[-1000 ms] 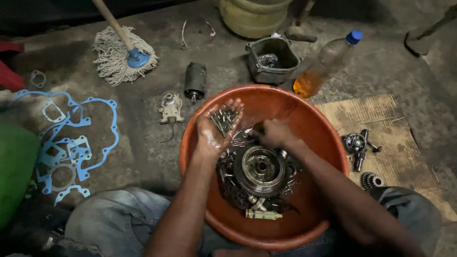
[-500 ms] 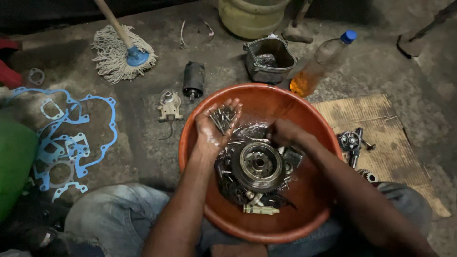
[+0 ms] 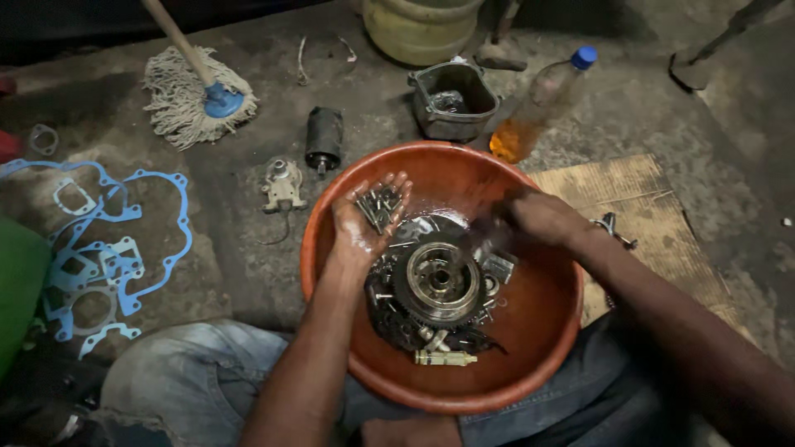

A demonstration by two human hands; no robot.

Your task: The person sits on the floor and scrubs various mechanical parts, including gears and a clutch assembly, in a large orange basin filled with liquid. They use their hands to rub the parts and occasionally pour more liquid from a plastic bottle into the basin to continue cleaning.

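Note:
My left hand (image 3: 362,222) is palm-up over the left side of an orange plastic basin (image 3: 538,331), cupping a small heap of bolts (image 3: 378,204). My right hand (image 3: 540,218) hovers over the basin's right half with its fingers curled and blurred; whether it holds anything cannot be told. In the basin lie a round toothed rotor wheel (image 3: 439,283), a drive chain (image 3: 397,327), a brass-coloured fitting (image 3: 444,358) and several small metal parts in dark liquid.
On the concrete floor: a string mop (image 3: 189,99), blue gaskets (image 3: 99,248), a black cylindrical motor (image 3: 323,139), a small cast part (image 3: 281,186), a metal housing (image 3: 452,101), a bottle of amber liquid (image 3: 534,103), a yellow-green tub (image 3: 421,29) and cardboard (image 3: 646,207).
My right hand has lifted from the parts beside the rotor and moved right, toward the basin's rim. My left hand keeps its bolts. The view has shifted slightly.

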